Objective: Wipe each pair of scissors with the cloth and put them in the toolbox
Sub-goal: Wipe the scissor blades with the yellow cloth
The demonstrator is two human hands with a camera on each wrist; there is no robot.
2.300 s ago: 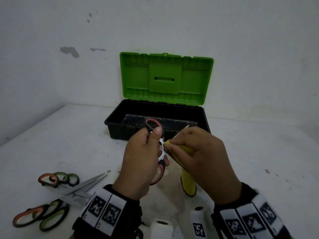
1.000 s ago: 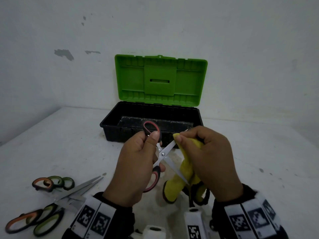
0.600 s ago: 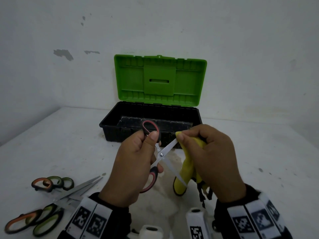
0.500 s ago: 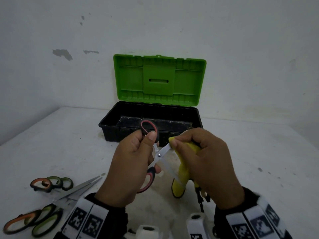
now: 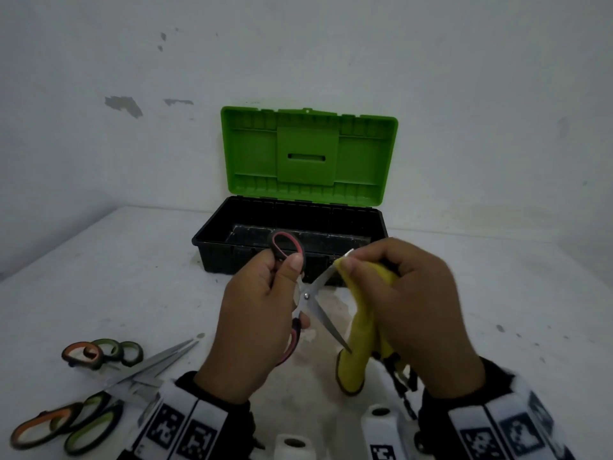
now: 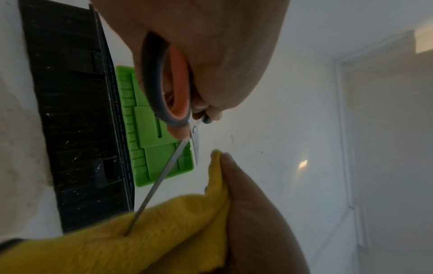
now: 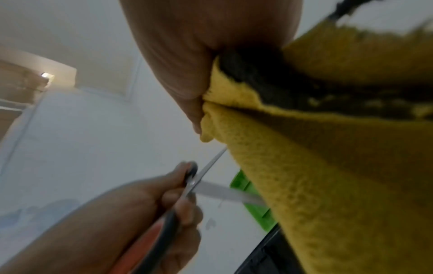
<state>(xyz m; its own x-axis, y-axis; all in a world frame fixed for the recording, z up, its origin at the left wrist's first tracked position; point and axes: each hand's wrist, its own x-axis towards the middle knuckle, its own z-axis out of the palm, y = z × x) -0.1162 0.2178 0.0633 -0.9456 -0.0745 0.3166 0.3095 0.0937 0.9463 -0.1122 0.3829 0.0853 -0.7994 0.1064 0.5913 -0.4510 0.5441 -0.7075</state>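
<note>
My left hand (image 5: 265,313) grips the red-and-black handles of a pair of scissors (image 5: 311,295) with its blades spread apart, held above the table in front of the toolbox (image 5: 212,257). My right hand (image 5: 398,293) pinches a yellow cloth (image 5: 360,330) around the upper blade near its tip. The lower blade points down against the hanging cloth. In the left wrist view the scissors (image 6: 173,148) run into the cloth (image 6: 164,231). The right wrist view shows the cloth (image 7: 328,185) wrapped on the blade (image 7: 211,163).
The black toolbox stands with its green lid (image 5: 308,157) upright against the wall. Two pairs of scissors with orange-and-green handles (image 5: 102,353) (image 5: 66,429) lie crossed at the table's front left. White walls close the back and left.
My right hand has slid the cloth outward along the upper blade, from near the pivot to the tip. The left hand keeps its hold on the handles.
</note>
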